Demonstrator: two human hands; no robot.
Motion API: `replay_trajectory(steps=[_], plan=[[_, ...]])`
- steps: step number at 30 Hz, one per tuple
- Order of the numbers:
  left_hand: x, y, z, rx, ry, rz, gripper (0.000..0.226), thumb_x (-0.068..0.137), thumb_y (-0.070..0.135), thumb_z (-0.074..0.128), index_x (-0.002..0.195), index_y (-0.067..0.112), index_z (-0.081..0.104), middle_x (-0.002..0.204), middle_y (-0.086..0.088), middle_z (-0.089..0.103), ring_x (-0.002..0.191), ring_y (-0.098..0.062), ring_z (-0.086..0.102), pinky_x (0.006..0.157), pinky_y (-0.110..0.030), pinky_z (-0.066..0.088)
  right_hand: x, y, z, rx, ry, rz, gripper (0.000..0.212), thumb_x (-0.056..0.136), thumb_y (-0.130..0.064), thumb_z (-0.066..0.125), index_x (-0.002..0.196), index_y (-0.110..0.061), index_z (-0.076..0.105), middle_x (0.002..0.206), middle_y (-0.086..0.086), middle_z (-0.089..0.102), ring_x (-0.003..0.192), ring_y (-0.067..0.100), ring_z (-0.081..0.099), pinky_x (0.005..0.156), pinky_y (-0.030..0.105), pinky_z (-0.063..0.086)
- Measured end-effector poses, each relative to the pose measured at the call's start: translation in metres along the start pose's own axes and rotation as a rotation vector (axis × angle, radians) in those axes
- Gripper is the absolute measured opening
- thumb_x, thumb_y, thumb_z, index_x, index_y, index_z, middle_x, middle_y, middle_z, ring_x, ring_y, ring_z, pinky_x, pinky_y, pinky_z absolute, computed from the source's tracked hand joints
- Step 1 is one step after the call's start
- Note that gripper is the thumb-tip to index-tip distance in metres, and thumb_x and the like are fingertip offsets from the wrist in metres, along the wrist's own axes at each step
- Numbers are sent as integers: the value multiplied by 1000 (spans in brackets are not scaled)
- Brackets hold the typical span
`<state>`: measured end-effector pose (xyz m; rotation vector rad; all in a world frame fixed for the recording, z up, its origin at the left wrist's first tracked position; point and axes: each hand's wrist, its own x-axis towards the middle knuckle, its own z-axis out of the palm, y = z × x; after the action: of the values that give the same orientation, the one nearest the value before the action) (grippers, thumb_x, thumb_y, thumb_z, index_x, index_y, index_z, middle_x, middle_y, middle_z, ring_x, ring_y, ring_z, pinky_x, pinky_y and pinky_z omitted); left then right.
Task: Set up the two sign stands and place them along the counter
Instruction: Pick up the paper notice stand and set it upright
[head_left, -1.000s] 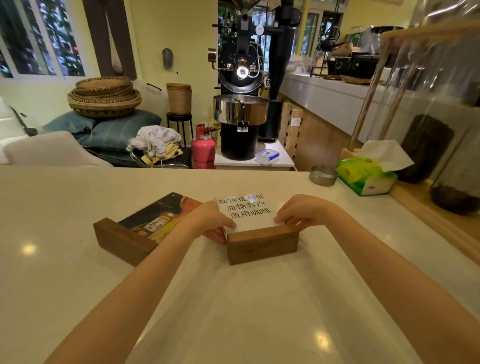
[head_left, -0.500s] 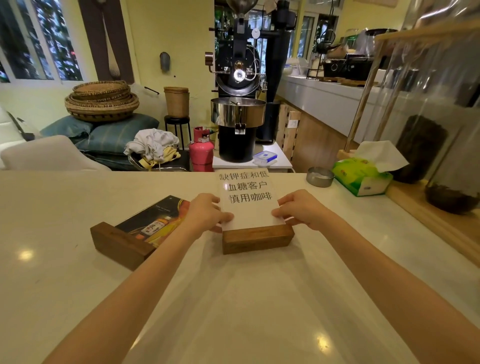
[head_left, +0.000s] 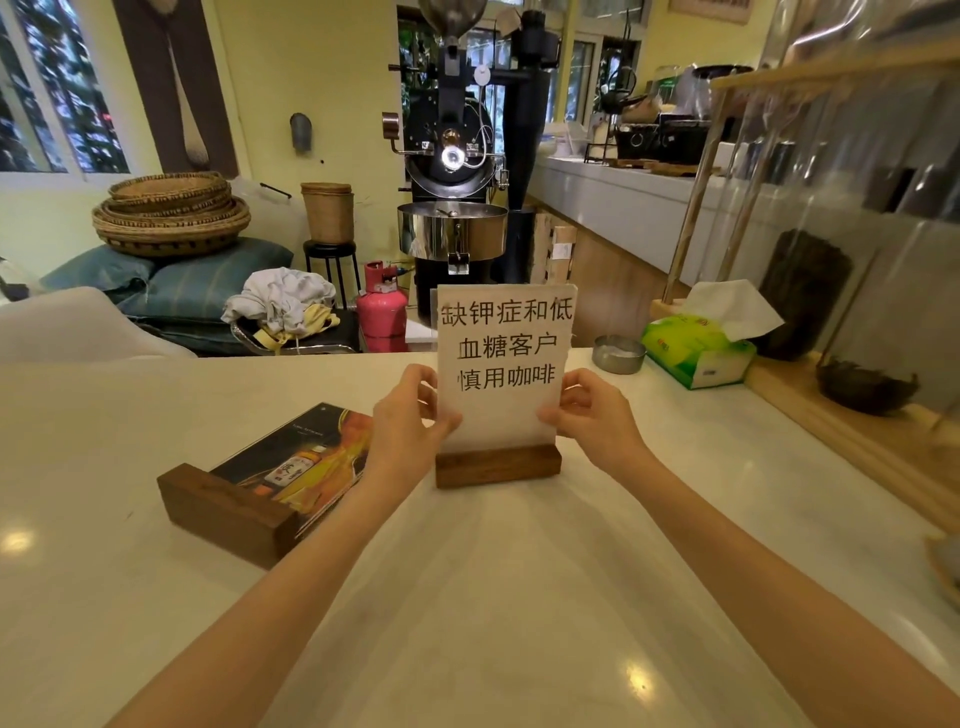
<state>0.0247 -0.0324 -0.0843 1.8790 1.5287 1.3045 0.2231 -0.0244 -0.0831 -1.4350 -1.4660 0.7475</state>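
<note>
A white sign stand (head_left: 505, 358) with black Chinese characters stands upright in its wooden base (head_left: 497, 466) on the pale counter (head_left: 467, 597). My left hand (head_left: 410, 426) grips the panel's left edge and my right hand (head_left: 592, 421) grips its right edge, both low on the panel just above the base. A second sign stand (head_left: 291, 462), with a dark picture of a bottle, lies flat on the counter to the left, its wooden base (head_left: 223, 512) turned toward me. My left forearm crosses over its right corner.
A green tissue box (head_left: 698, 353) and a small metal dish (head_left: 619, 353) sit at the counter's far right. A wooden ledge with dark bowls and glass runs along the right edge (head_left: 852, 441). Beyond the counter stand a coffee roaster (head_left: 452, 171) and a pink gas cylinder (head_left: 382, 306).
The white sign has been tilted up from lying flat to standing upright on its base, with both hands holding its side edges throughout. The dark sign has stayed flat.
</note>
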Motion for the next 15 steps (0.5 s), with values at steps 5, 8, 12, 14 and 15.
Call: replay_trajectory(steps=[5,8,12,14,15], plan=[[-3,-3,2,3,-1,48,32,77,10,69,91,20,42,89,-1,58,81,-16,58,63,-14,44,-5,3,-1,-9,12,-29,23,78,-10,66,94,-15,51,102,6,63,92,24,62,80,37,55],[-5,-4,2,-6,-10,59,31,78,10,68,91,20,42,89,0,57,82,-16,58,62,-12,43,-7,3,0,-15,18,-30,24,78,-11,66,95,-16,50,101,2,61,90,21,61,79,33,54],[-6,-4,1,-7,-17,67,30,79,10,67,92,20,42,90,1,57,82,-14,57,61,-9,41,-10,3,1,-30,36,-23,24,79,-12,66,96,-16,49,104,3,62,89,20,60,79,32,53],[-7,-3,2,-2,-16,77,30,79,10,67,91,20,41,90,1,57,82,-14,57,60,-9,40,-12,3,1,-33,46,-25,24,78,-12,66,96,-16,50,109,8,64,89,20,60,79,32,52],[-8,-2,2,0,-18,78,29,79,9,66,91,20,41,90,1,56,82,-14,57,60,-8,39,-12,3,2,-37,51,-25,24,79,-13,66,97,-15,50,111,10,64,88,20,59,79,31,52]])
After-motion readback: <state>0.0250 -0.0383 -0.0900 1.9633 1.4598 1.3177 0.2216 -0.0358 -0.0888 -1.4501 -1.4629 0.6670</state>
